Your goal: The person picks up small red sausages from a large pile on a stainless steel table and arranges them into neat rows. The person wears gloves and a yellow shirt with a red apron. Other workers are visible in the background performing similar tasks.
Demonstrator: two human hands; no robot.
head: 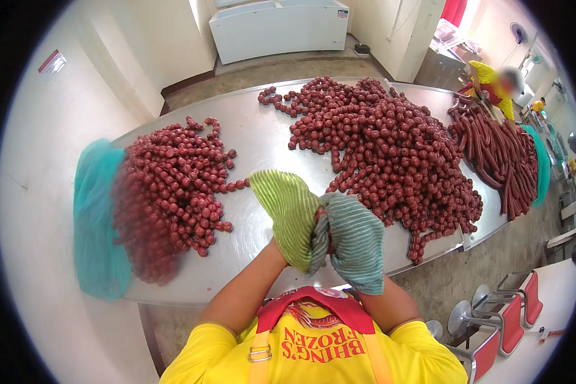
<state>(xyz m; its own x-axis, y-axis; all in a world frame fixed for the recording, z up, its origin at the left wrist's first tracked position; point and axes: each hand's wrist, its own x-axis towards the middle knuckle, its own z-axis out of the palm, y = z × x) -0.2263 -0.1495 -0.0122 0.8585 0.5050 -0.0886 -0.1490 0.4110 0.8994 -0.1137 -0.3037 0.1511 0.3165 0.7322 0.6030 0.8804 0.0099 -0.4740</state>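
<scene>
My left hand, wrapped in a green striped cloth, meets my right hand, wrapped in a grey-blue striped cloth, over the steel table. A little red sausage shows between the cloths; the fingers of both hands are hidden. To the left lies a heap of linked round sausages, one strand reaching the green cloth. On the right a larger heap of the same round sausages spreads over the table, its near strand ending close to the grey-blue cloth.
Teal netting hangs at the table's left end. Long sausages lie on the right, where a co-worker in yellow leans over them. Beyond the steel table stands a white chest freezer. Red chairs are at lower right.
</scene>
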